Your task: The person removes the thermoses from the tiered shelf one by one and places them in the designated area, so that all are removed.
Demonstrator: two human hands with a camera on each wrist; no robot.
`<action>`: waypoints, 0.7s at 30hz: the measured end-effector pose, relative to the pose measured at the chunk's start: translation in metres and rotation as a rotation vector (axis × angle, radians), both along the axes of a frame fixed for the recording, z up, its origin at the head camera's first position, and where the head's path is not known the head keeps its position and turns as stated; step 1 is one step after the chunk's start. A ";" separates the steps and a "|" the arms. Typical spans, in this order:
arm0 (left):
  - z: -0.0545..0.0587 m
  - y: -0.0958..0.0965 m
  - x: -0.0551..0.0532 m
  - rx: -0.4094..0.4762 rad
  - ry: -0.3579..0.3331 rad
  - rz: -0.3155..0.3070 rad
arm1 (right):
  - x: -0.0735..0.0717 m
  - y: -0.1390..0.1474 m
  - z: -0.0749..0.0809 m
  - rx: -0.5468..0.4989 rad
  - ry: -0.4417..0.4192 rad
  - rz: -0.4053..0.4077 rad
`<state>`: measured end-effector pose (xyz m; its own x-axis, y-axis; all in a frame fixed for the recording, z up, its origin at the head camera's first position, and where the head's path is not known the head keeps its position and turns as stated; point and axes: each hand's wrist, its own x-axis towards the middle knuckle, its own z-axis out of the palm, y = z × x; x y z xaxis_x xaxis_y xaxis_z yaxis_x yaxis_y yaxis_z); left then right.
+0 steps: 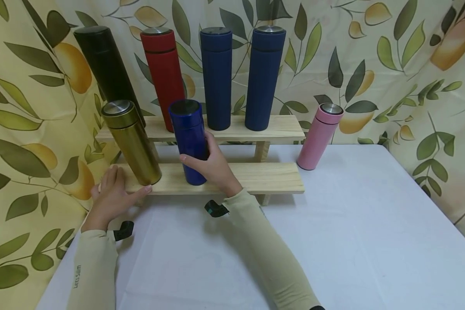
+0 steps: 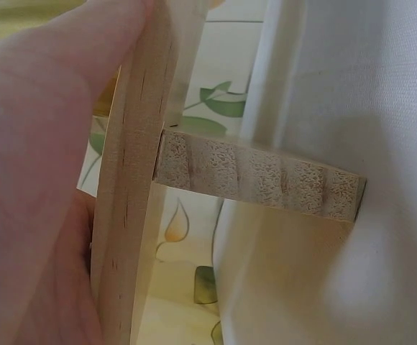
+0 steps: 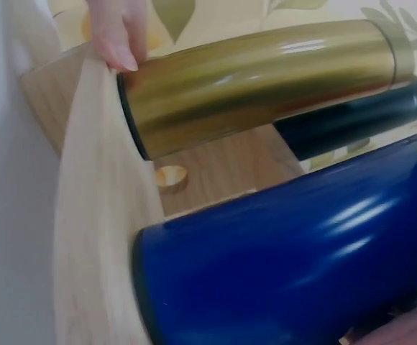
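My right hand [image 1: 213, 165] grips a shiny blue vacuum flask [image 1: 187, 135], thumb across its front. The flask stands upright on the lower board of a two-step wooden rack [image 1: 252, 176]; its base meets the board in the right wrist view. To its left stands a gold flask [image 1: 133, 144] with a steel lid. My left hand [image 1: 112, 196] rests on the left end of that lower board, fingers extended, with the thumb along the front edge by the gold flask's base. In the left wrist view, the palm lies along the board's edge [image 2: 129, 215].
On the upper step stand a black flask [image 1: 106, 69], a red flask [image 1: 162, 77] and two navy flasks [image 1: 218, 82]. A shorter pink flask [image 1: 319, 137] stands on the white table [image 1: 352, 232], right of the rack. A leaf-patterned curtain [image 1: 395, 86] hangs behind.
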<state>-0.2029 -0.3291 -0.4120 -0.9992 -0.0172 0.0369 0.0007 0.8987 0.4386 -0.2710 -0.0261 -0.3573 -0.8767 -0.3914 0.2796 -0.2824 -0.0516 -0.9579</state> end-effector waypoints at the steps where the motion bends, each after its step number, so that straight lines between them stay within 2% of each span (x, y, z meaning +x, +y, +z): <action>1: 0.000 0.000 0.000 0.001 0.000 -0.001 | 0.000 -0.001 -0.001 0.001 -0.001 0.005; 7: -0.001 -0.001 0.000 -0.002 -0.008 0.000 | 0.000 -0.006 -0.003 -0.010 -0.001 -0.009; 21: -0.002 -0.001 -0.001 -0.001 -0.010 0.005 | -0.004 -0.012 -0.007 0.019 -0.061 -0.052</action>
<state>-0.2041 -0.3302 -0.4137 -0.9994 -0.0219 0.0269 -0.0079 0.8990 0.4379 -0.2749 -0.0379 -0.3639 -0.9111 -0.3499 0.2181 -0.2256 -0.0197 -0.9740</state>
